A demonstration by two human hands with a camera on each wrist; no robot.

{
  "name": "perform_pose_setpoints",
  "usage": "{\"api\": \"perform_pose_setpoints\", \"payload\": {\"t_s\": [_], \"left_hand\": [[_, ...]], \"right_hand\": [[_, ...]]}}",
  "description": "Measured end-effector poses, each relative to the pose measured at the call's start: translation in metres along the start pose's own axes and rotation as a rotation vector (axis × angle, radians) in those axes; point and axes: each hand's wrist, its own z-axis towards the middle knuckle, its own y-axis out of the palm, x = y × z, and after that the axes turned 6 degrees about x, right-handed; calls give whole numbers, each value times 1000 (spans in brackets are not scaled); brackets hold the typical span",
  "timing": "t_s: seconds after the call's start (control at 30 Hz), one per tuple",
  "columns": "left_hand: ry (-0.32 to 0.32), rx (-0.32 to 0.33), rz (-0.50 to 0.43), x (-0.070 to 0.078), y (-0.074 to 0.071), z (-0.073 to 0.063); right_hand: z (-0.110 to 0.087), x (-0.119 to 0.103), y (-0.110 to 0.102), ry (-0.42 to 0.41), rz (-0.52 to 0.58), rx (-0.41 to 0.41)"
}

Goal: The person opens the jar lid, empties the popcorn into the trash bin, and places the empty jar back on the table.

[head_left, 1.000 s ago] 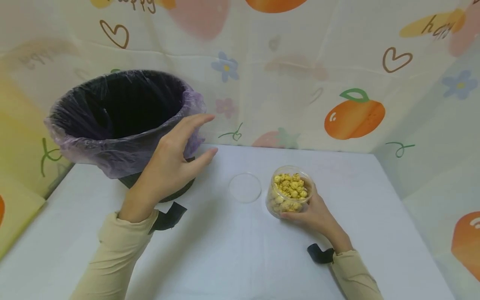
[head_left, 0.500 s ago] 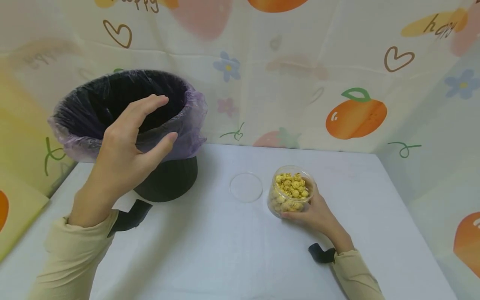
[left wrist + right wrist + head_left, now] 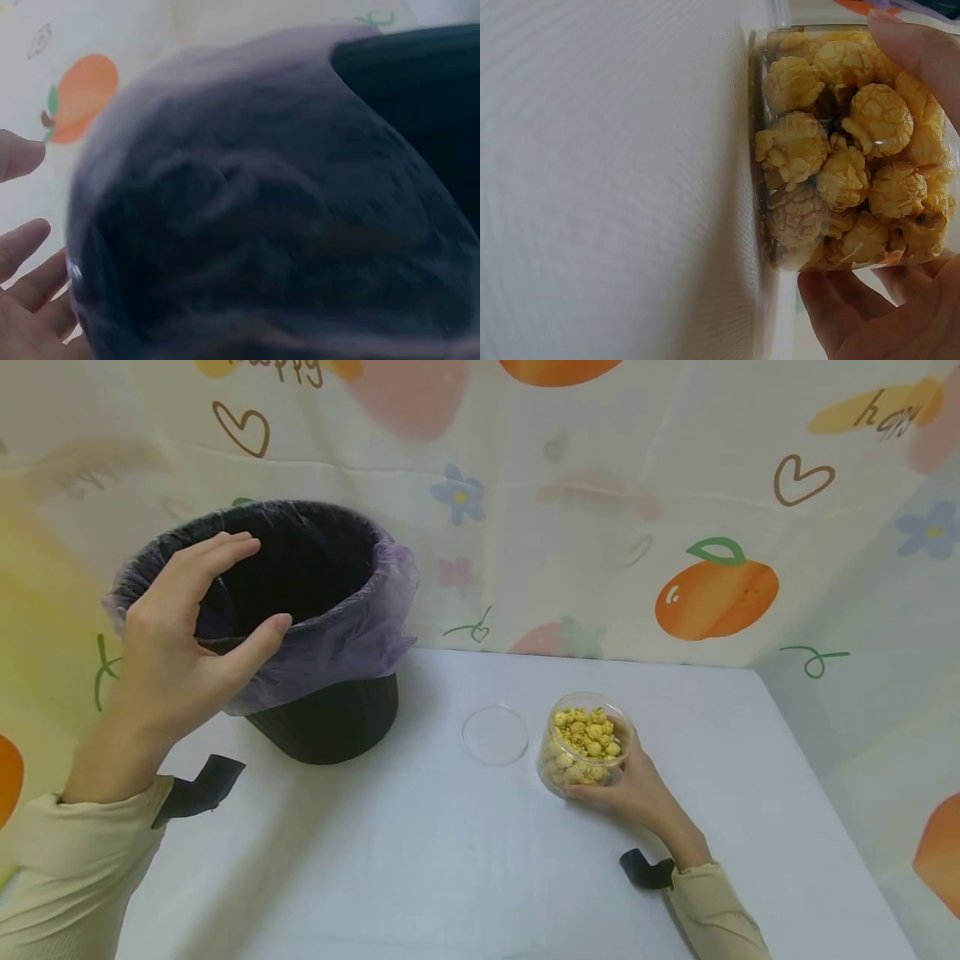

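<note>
My right hand grips a clear round jar, thumb on the near side and fingers around the far side. Yellow popcorn fills much of the jar, whose top is uncovered. In the right wrist view the popcorn shows through the jar's wall, low against the white cloth. My left hand is raised at the near left side of a black bin, thumb and fingers spread apart with nothing between them. A purple-tinted bag lines the bin and folds over its rim; it fills most of the left wrist view.
A thin clear round lid lies flat on the white table, between bin and jar. Behind stands a cloth backdrop printed with fruit, hearts and flowers. Another cloth side borders the table at right.
My left hand has moved left, from the bin's right side across its front to its near left side. The right hand and the jar have stayed in place.
</note>
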Motion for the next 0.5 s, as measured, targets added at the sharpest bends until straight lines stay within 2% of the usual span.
{"api": "perform_pose_setpoints", "payload": {"t_s": [0.17,0.27,0.37,0.5], "left_hand": [[-61,39,22,-13,-8,1],[-128,38,66,-20,-14,2],[-210,46,107,-28,-21,1],[-374,72,114,-39,-29,-1]], "right_hand": [[0,0,0,9,8,-4],[0,1,-1,17,7,-6],[0,0,-1,11,13,-9],[-1,-1,0,2,20,-8]]}}
